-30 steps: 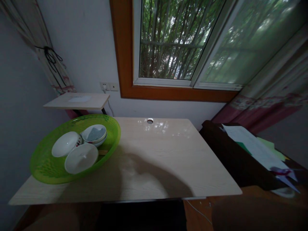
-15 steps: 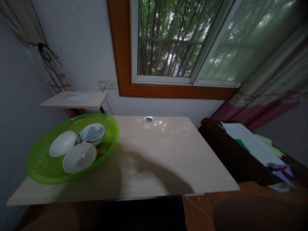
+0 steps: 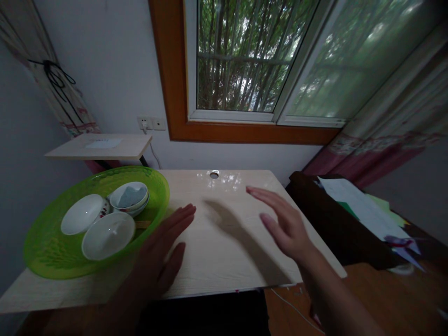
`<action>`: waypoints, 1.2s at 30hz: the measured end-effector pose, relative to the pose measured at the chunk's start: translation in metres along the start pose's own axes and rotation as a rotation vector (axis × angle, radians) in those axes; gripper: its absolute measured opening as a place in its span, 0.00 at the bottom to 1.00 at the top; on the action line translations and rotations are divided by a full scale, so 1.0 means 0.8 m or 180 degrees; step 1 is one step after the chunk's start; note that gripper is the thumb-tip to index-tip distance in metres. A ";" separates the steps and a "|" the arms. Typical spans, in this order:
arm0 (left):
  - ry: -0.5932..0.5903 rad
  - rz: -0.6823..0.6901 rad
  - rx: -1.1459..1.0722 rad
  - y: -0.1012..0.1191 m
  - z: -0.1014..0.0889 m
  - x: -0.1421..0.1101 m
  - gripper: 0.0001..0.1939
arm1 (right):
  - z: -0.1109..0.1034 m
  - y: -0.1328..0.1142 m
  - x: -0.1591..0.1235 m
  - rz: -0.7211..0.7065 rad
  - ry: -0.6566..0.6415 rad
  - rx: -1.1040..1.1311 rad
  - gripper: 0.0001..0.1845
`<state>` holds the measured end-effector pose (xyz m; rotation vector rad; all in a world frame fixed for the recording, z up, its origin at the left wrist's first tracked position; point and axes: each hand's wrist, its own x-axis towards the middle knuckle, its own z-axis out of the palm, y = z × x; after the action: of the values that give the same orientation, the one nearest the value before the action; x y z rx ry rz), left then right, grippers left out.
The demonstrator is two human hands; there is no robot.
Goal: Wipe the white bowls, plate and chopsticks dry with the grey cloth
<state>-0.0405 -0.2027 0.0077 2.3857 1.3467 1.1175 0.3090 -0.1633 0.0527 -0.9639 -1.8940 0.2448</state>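
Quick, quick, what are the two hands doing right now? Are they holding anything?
Left hand: open, holding nothing, near the green basin.
Right hand: open and empty, above the table.

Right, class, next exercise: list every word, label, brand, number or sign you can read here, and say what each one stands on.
No text can be read.
Small paper on the raised shelf: dark marks, too small to read.
Large white sheet at the right: too blurred to tell any writing.
Leftmost bowl: red marks, too small to make out.
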 end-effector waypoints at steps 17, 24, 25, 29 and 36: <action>-0.1499 0.0597 0.0818 -0.131 0.139 0.045 0.40 | 0.158 0.108 -0.060 -0.0452 -0.1760 -0.0756 0.42; -0.1518 0.0579 0.0977 -0.156 0.138 0.030 0.39 | 0.173 0.114 -0.054 -0.0590 -0.1806 -0.0897 0.42; -0.1543 0.0555 0.0996 -0.158 0.136 0.030 0.39 | 0.173 0.115 -0.053 -0.0588 -0.1809 -0.0892 0.42; -0.1690 0.0473 0.1034 -0.160 0.131 0.033 0.40 | 0.175 0.120 -0.050 -0.0601 -0.1798 -0.0848 0.43; -0.1857 0.0569 0.1039 -0.155 0.140 0.042 0.41 | 0.190 0.133 -0.053 -0.0561 -0.1899 -0.0905 0.46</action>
<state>-0.0355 -0.0834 -0.1137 2.7864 1.1851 0.1816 0.2480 -0.0886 -0.1115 -0.9691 -2.6015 0.1706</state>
